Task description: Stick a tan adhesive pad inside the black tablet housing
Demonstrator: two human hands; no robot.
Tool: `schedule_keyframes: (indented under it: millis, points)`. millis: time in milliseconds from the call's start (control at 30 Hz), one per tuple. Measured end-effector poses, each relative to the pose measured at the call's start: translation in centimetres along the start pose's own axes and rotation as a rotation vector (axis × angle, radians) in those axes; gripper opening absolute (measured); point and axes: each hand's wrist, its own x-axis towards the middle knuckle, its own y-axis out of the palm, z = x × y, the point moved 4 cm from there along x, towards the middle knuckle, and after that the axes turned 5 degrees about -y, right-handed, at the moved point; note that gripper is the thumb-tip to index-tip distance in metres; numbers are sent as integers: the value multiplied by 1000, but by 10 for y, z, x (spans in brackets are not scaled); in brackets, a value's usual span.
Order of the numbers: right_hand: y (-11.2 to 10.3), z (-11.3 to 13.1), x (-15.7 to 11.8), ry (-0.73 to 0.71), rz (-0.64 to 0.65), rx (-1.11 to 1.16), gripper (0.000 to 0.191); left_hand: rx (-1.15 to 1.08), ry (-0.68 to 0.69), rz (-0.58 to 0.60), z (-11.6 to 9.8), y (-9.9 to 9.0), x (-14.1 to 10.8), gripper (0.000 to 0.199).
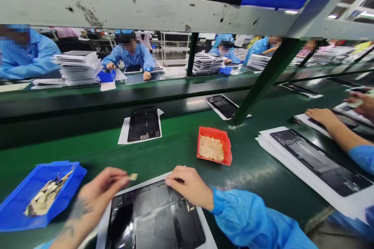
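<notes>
Left hand: beige scrap held in a narrow pinch above a black panel on white paper. Right hand: placed on the panel, fingers curled; any hold cannot be told. Blue tray lies beside the left hand; red tray lies ahead.

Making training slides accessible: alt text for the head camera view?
A left hand pinches a small tan scrap beside a blue plastic tray; the right hand rests on a black device panel on a green conveyor belt.
</notes>
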Motion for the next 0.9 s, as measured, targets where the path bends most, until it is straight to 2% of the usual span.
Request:
schedule_keyframes:
  millis: [33, 133, 200, 267, 400, 633, 767, 900]
  points:
    - [-8, 1, -3, 2, -15, 46, 15, -129, -13, 128, -17, 30, -2, 41]
    - [-38, -6, -13, 58, -88, 210, 21, -428, -69, 354, -57, 101, 2, 41]
    - [-55, -16, -20, 124, -134, 314, 24, -555, -113, 436, -72, 133, 7, 39]
    - [-69, -25, -28, 175, -164, 348, 23, -617, -128, 511, -83, 156, 8, 35]
    - [-88, -33, -37, 210, -200, 396, 28, -642, -102, 581, -100, 181, 7, 29]
    - [-111, -41, -40, 137, -267, 534, 23, -638, -28, 587, -131, 209, 17, 21]
    - [-120, -56, -46, 132, -387, 540, 22, -664, -13, 601, -136, 229, 25, 22]
    - [-125, -66, -50, 151, -487, 479, 22, -641, 18, 595, -135, 240, 31, 29]
